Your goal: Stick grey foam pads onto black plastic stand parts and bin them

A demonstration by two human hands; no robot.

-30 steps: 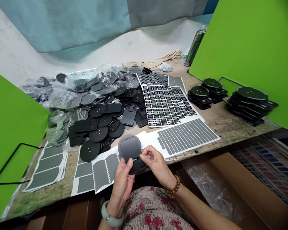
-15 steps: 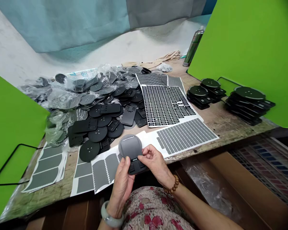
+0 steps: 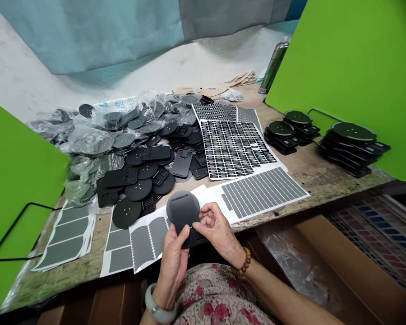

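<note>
A dark grey plate with a round top and a blocky black lower part (image 3: 183,208) is held tilted over the table's front edge. My left hand (image 3: 174,253) grips its lower left side, the thumb lying across the face. From the right, my right hand (image 3: 219,234) has closed on the lower part, its thumb tip pressed close to the left thumb and the other fingers curled. Both thumbs mostly cover the small label between them. Under and beside the plate lies a sheet of grey stickers with wavy edges (image 3: 142,243).
A sheet of small black labels (image 3: 235,151) lies behind a sheet of grey strips (image 3: 267,192). Loose and bagged black plates (image 3: 138,189) are heaped at the left. Stacked plates (image 3: 353,146) stand at the right, near a spray can (image 3: 274,65). Green panels (image 3: 352,72) flank the table.
My left thumb has shifted right and upward onto the label, whose lettering is now covered. The plate has tilted slightly, and the bright reflection on its round top is gone.
</note>
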